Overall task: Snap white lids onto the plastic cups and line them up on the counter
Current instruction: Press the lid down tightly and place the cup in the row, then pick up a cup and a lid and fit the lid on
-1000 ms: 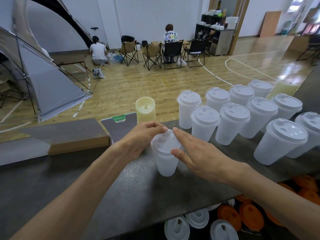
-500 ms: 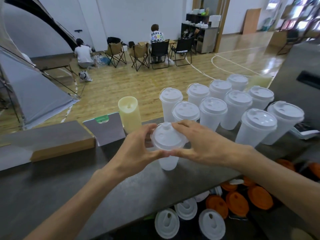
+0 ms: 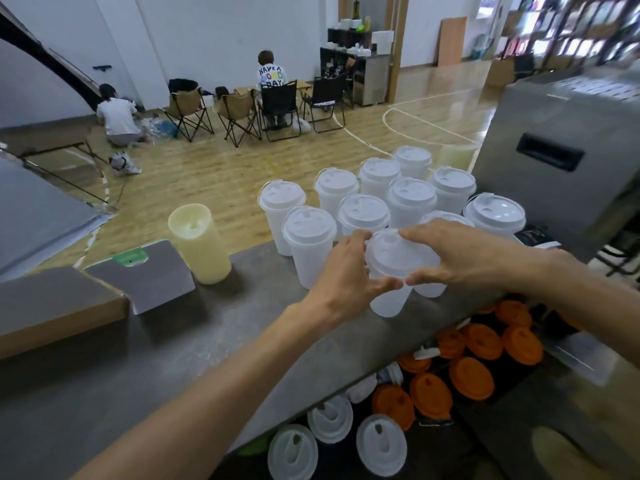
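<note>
A translucent plastic cup with a white lid is held just above the grey counter, at about 6 o'clock from the cluster of lidded cups. The lid's rim is pinched by the left hand from 9 o'clock and by the right hand from 3 o'clock, so both grips are closed narrowly around the lid. The cup is judged to be empty, light and thin-walled, easily crushed or tipped, with a smooth, somewhat slippery wall. It is best held at the stiffer rim, where the lid seats. Spare white lids and orange lids lie on a shelf below the counter's edge.
</note>
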Demonstrator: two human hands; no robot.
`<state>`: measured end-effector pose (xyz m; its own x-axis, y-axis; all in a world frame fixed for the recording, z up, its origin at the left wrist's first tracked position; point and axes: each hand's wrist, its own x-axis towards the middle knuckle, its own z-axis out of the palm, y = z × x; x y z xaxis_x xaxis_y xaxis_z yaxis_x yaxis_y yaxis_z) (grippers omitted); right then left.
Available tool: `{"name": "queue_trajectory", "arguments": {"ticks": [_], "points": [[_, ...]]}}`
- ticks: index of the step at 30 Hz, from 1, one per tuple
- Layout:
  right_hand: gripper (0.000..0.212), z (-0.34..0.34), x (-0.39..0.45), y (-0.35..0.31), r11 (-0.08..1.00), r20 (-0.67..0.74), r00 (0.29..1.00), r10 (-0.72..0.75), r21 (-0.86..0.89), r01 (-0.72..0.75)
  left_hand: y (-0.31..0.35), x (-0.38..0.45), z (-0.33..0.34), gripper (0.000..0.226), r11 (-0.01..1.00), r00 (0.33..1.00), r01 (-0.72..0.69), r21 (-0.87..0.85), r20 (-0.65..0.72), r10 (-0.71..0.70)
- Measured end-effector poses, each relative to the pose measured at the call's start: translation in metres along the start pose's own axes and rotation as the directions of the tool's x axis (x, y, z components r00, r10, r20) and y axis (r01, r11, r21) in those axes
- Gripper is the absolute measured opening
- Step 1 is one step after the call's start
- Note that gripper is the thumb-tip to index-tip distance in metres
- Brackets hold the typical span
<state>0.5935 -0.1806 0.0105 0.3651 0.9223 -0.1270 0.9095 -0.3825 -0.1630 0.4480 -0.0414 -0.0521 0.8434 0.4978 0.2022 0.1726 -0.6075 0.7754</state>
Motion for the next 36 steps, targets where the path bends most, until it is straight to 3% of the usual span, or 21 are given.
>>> {"name": "queue_trajectory", "arguments": {"ticks": [10,14,17,21,24,29,32,36], "points": [[0.093,-0.002,-0.002,0.005,0.999,-0.019,1.0,-0.023,0.049,0.024,-0.001,-0.004,0.0,0.093,0.998,0.998,0.06,0.002,0.014,-0.06],[0.091,-0.012,-0.006,-0.007,0.996,-0.19,0.982,-0.009,0.081,0.025,-0.001,-0.026,-0.021,0.083,0.995,0.999,0.048,0.092,-0.002,-0.048],[0.081,-0.014,0.003,-0.043,0.985,-0.276,0.95,-0.142,0.054,0.163,-0.007,-0.055,-0.051,0.07,0.969,0.994,0.074,0.236,-0.092,-0.054],[0.076,0.0,0.031,-0.13,0.925,-0.221,0.903,-0.368,0.014,0.38,-0.026,-0.107,-0.108,0.062,0.881,0.965,0.184,0.435,-0.253,-0.076],[0.065,0.015,0.055,-0.214,0.843,-0.167,0.831,-0.53,0.006,0.538,-0.045,-0.159,-0.163,0.064,0.799,0.901,0.353,0.487,-0.407,-0.15],[0.053,0.043,0.078,-0.37,0.662,-0.077,0.662,-0.746,0.029,0.749,-0.077,-0.262,-0.259,0.063,0.66,0.735,0.605,0.446,-0.631,-0.248],[0.054,0.066,0.088,-0.465,0.574,-0.04,0.574,-0.818,0.026,0.819,-0.101,-0.323,-0.318,0.065,0.561,0.638,0.717,0.415,-0.716,-0.286],[0.059,0.094,0.097,-0.586,0.518,-0.03,0.521,-0.853,0.068,0.852,-0.139,-0.395,-0.39,0.064,0.469,0.524,0.813,0.347,-0.786,-0.328]]}}
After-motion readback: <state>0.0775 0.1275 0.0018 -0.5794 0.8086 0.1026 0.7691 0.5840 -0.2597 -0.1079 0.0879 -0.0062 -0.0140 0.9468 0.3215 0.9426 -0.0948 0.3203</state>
